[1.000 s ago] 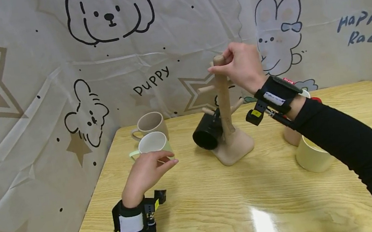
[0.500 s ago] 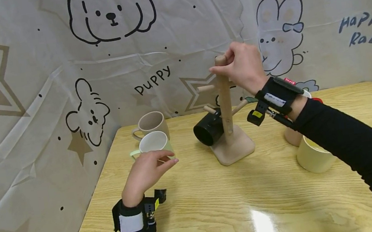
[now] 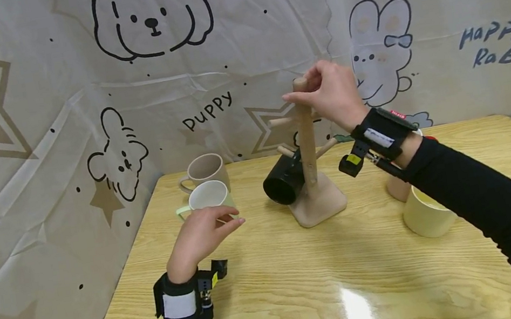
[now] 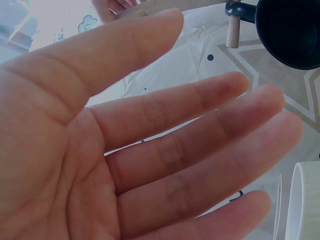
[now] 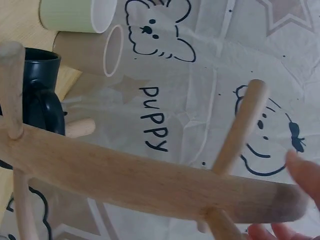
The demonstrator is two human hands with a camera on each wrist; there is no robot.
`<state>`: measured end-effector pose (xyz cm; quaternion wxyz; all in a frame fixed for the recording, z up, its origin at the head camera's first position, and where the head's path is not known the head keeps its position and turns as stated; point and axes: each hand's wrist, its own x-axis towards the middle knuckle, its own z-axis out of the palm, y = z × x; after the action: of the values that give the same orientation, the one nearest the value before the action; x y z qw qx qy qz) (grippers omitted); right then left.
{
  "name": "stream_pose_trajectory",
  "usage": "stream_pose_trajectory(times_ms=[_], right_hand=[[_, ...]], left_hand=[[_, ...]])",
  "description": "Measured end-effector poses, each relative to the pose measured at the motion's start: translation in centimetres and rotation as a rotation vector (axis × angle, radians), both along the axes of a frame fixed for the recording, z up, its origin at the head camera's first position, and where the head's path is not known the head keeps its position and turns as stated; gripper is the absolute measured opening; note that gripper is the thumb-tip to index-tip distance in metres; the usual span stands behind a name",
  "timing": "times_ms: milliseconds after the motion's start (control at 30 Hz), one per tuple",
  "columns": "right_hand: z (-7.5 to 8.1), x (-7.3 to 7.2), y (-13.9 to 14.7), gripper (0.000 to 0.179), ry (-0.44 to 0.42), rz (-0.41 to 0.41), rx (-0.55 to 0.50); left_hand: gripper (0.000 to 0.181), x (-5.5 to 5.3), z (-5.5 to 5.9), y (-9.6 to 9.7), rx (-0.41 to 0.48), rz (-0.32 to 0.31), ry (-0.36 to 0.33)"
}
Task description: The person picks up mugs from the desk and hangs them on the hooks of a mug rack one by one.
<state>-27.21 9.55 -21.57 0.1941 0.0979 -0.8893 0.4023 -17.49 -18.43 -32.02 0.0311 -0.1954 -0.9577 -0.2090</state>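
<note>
More gently than tightly, steady the pale wooden pegged mug stand point(image 3: 307, 146), pinched atop by the right hand point(image 3: 332, 94), with glossy black round mug point(image 3: 284, 180) low on its left, relaxed, empty left hand point(image 3: 200, 236) farther left.

A wrinkled, cartoon-printed cloth point(image 3: 237, 31) hangs behind a wood-grain table point(image 3: 278, 287).

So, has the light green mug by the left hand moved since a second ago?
No, the light green mug sits in the same spot below the "puppy" lettering in the head view.
</note>
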Motion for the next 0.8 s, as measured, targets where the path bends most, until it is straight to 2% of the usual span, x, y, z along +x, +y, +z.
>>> stream_pose_trajectory(times_ms=[167, 300, 433, 567, 800], right_hand=[[1.3, 0.8, 1.1, 0.065, -0.012, -0.009, -0.058], [2.2, 1.8, 2.5, 0.063, 0.042, -0.041, -0.156], [2.3, 3.3, 4.2, 0.055, 0.097, -0.088, -0.213], [1.0, 4.8, 6.0, 0.053, 0.094, -0.119, -0.247], [-3.8, 7.0, 8.9, 0.056, -0.051, -0.141, -0.325]], left_hand=[[0.027, 0.0, -0.1, 0.0, 0.008, -0.003, 0.001], [0.027, 0.1, 0.0, 0.0, 0.004, 0.001, 0.003], [0.028, 0.1, 0.0, -0.1, 0.004, 0.005, 0.002], [0.028, 0.2, 0.1, -0.1, 0.004, 0.008, 0.003], [0.027, 0.2, 0.2, -0.2, 0.0, 0.01, 0.001]])
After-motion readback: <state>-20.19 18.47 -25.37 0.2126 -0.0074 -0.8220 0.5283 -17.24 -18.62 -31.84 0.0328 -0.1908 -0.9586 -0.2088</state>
